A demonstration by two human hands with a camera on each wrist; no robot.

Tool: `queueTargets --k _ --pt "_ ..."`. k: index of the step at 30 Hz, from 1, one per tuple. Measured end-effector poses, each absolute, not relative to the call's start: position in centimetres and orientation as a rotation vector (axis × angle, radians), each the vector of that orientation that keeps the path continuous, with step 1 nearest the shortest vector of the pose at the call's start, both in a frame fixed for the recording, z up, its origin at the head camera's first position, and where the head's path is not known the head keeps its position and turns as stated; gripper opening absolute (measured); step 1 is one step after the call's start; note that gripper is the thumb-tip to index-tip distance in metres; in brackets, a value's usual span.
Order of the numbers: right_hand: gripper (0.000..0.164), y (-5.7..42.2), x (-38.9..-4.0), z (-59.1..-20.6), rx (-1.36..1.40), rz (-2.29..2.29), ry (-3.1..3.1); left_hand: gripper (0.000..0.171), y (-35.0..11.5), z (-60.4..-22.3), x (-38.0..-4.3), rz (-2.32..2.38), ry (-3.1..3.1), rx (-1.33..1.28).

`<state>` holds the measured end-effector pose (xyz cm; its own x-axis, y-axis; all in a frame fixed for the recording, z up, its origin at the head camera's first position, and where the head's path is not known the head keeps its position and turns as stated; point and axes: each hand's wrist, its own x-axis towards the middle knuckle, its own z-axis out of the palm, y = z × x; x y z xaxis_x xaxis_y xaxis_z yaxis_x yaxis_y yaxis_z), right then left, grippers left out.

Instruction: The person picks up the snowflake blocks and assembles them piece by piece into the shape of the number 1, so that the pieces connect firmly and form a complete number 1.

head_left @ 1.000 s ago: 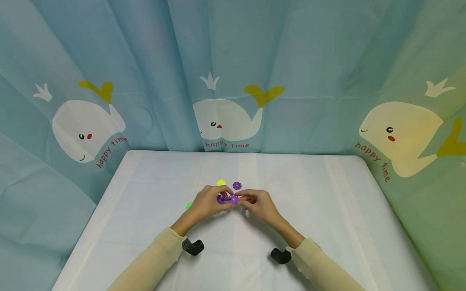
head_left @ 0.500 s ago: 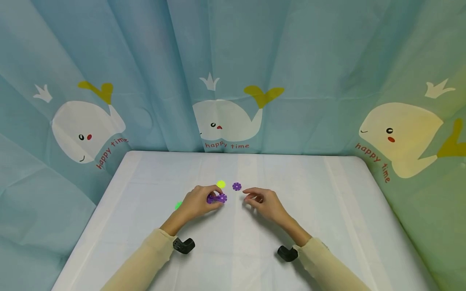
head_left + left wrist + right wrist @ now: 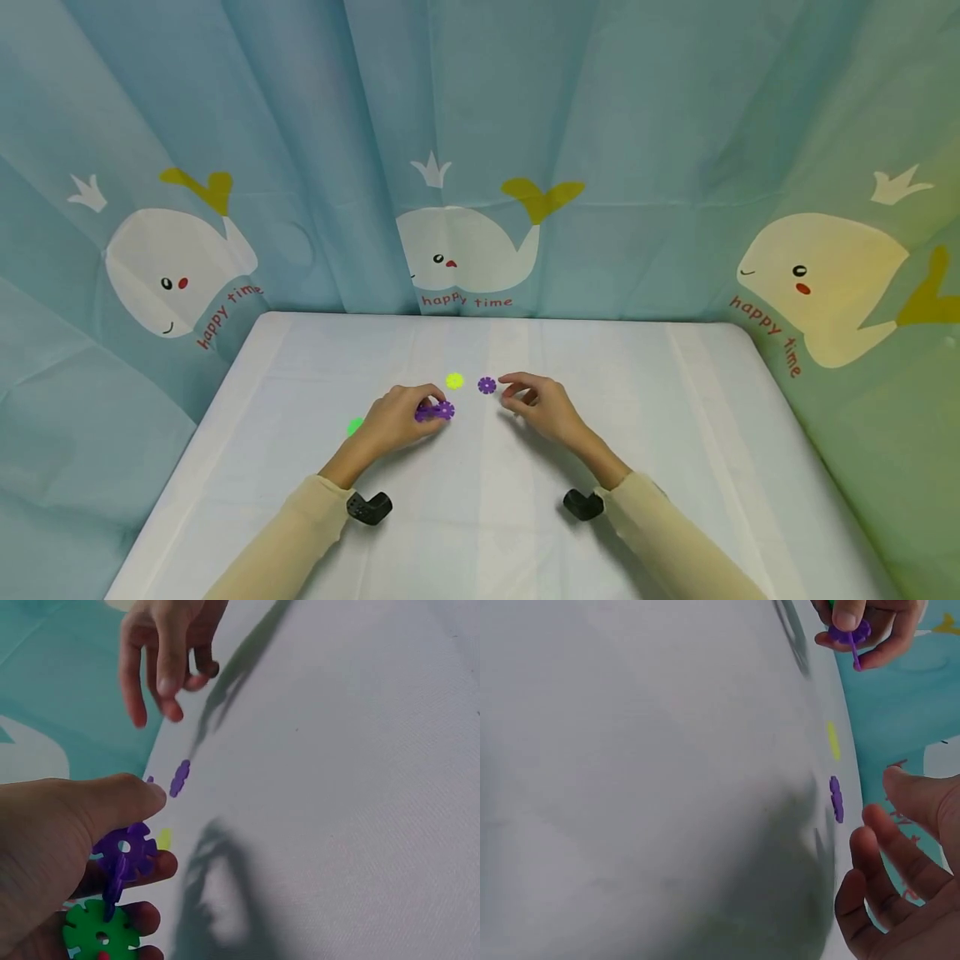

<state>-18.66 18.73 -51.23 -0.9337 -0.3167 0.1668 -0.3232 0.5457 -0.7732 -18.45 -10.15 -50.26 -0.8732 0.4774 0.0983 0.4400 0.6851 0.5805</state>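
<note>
My left hand (image 3: 397,417) pinches a chain of slotted snowflake discs between thumb and fingers. Two purple discs (image 3: 435,411) show at its fingertips in the head view. A green disc (image 3: 101,934) joins the chain lower down, over the curled fingers in the left wrist view; part of it peeks out behind the hand. My right hand (image 3: 546,408) holds nothing, its fingers loosely bent and thumb apart from them. Just left of its fingertips lies a loose purple disc (image 3: 487,385), flat on the table.
A yellow disc (image 3: 454,381) lies on the white-covered table (image 3: 637,400), left of the loose purple one. Behind the table hangs a blue curtain (image 3: 637,125) printed with whales. Each wrist wears a black camera (image 3: 582,504).
The hands have parted. My right hand has let go of the chain and moved right, then up beside the loose purple disc. My left hand has carried the chain left.
</note>
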Motion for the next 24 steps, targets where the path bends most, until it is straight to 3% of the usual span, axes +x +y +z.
queueTargets --k 13,24 --pt "0.038 16.8 -21.8 -52.1 0.456 1.171 -2.928 0.028 -10.0 -50.2 -18.5 0.92 2.777 0.783" --pt "0.026 15.7 -22.5 -51.8 0.399 0.954 -3.065 0.029 -10.1 -50.2 -18.6 0.945 2.772 0.812"
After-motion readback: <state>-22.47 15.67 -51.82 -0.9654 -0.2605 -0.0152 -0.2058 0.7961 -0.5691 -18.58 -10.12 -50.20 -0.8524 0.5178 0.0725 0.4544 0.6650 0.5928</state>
